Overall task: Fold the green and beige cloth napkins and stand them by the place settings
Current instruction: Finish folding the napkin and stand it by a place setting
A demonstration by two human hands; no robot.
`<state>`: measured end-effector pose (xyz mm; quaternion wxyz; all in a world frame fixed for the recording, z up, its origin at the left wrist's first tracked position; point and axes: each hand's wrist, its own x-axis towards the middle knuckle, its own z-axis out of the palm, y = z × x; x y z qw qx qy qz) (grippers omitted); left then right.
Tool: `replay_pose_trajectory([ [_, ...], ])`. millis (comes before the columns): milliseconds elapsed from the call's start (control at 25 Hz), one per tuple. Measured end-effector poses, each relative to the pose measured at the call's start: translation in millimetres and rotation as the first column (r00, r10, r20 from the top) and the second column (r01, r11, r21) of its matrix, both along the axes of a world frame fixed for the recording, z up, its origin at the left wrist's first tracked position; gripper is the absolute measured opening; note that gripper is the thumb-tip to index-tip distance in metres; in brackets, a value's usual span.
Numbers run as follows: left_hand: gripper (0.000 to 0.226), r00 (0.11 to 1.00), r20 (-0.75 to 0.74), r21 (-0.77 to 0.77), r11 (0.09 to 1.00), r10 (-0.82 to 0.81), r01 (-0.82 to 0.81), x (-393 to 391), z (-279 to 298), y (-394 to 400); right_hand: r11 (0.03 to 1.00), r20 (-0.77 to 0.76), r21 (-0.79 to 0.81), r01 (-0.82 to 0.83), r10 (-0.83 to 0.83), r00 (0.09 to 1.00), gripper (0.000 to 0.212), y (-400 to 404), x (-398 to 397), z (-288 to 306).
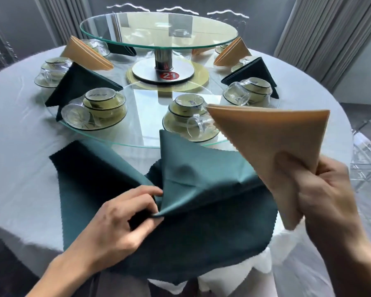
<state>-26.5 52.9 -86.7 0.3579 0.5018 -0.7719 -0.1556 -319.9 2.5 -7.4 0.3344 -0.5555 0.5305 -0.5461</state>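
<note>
Right hand [321,189]: folded beige napkin [272,138] is gripped.
Left hand [124,219]: green napkin [201,211] fold is pinched.
Advice: beige should be stood first.

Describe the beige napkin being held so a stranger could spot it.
Start at the round white-clothed table. At its near right edge, the right hand pinches a folded beige cloth triangle in the air. The other beige napkins stand on the table.
</note>
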Motion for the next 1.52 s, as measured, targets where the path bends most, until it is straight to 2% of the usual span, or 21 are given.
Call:
replay_pose_trajectory([
  [120, 0.03, 0.988, 0.151, 0.14, 0.99, -0.032, 0.011, 9, -2, 17, 0.999, -0.016, -0.027, -0.024, 0.024, 1.0, 0.037, -16, 32, 9],
  [200, 0.035, 0.987, 0.154, 0.173, 0.983, 0.037, -0.064, 4, 1, 18, 0.995, -0.097, -0.062, -0.073, 0.067, 0.993, 0.034, -30, 60, 12],
  [320, 0.019, 0.937, 0.039, -0.012, 0.938, 0.347, -0.347, -11, 15, -2, 0.995, -0.428, -0.076, -0.059, 0.02, 0.904, 0.02, -59, 110, 7],
  [400, 0.015, 0.899, -0.111, 0.022, 0.906, 0.423, -0.423, -18, 24, -31, 0.998, -0.581, -0.069, -0.002, -0.039, 0.813, 0.011, -75, 147, -1],
  [440, 0.024, 0.903, -0.149, 0.097, 0.915, 0.402, -0.391, -20, 28, -49, 0.998, -0.622, -0.059, 0.008, -0.043, 0.782, 0.014, -83, 164, -6],
  [520, 0.041, 0.928, -0.156, 0.257, 0.922, 0.337, -0.291, -17, 28, -83, 1.0, -0.631, 0.03, -0.007, 0.025, 0.775, 0.035, -94, 185, -17],
  [600, 0.042, 0.931, -0.084, 0.282, 0.905, 0.354, -0.319, -13, 20, -105, 0.991, -0.596, 0.131, -0.024, 0.098, 0.797, 0.057, -97, 186, -29],
  [640, 0.037, 0.913, -0.045, 0.257, 0.888, 0.406, -0.382, -10, 16, -110, 0.992, -0.624, 0.126, -0.028, 0.101, 0.775, 0.058, -95, 182, -34],
  [720, 0.023, 0.881, -0.027, 0.215, 0.863, 0.473, -0.457, -5, 7, -113, 0.996, -0.731, 0.08, -0.041, 0.086, 0.677, 0.046, -85, 174, -45],
  [800, 0.023, 0.885, -0.071, 0.253, 0.866, 0.461, -0.431, -2, -1, -112, 0.995, -0.803, 0.09, -0.044, 0.099, 0.588, 0.041, -78, 167, -52],
  [920, 0.008, 0.872, -0.018, 0.198, 0.856, 0.49, -0.477, -2, -7, -109, 0.989, -0.849, 0.142, -0.044, 0.144, 0.509, 0.034, -77, 167, -50],
  [1000, 0.007, 0.846, -0.007, 0.115, 0.841, 0.534, -0.529, 0, -2, -116, 0.993, -0.851, 0.109, -0.048, 0.118, 0.511, 0.029, -82, 173, -44],
  [1120, 0.005, 0.852, 0.024, 0.006, 0.853, 0.522, -0.523, 9, 10, -144, 1.0, -0.838, 0.012, -0.003, 0.012, 0.545, 0.027, -99, 185, -33],
  [1320, 0.017, 0.828, 0.214, 0.048, 0.841, 0.519, -0.54, 20, 4, -147, 0.999, -0.891, 0.024, -0.026, 0.033, 0.453, 0.028, -100, 188, -39],
  [1440, 0.01, 0.787, 0.212, -0.042, 0.81, 0.58, -0.585, 22, -8, -123, 0.997, -0.914, 0.062, -0.05, 0.077, 0.398, 0.021, -94, 189, -49],
  [1520, 0.007, 0.778, 0.185, -0.082, 0.798, 0.601, -0.597, 25, -8, -123, 0.999, -0.909, 0.033, -0.039, 0.047, 0.413, 0.018, -98, 190, -50],
])
